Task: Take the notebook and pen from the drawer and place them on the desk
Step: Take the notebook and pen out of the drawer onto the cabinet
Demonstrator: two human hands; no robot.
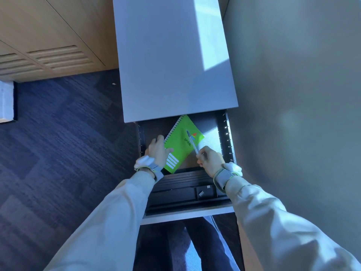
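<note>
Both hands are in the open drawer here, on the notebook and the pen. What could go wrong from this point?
The right hand pinches only the pen by its end, so it could slip back in. The green notebook, tilted and gripped at one edge by the left hand, might catch the cabinet top overhanging the drawer.

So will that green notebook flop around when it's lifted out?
Probably only slightly. The green notebook looks thin, so likely light and a bit bendy, though its spiral edge should stiffen one side. The left hand holds it by one edge, so it may droop.

Dark carpet (58,153), wooden slatted cabinets (48,45)
</note>
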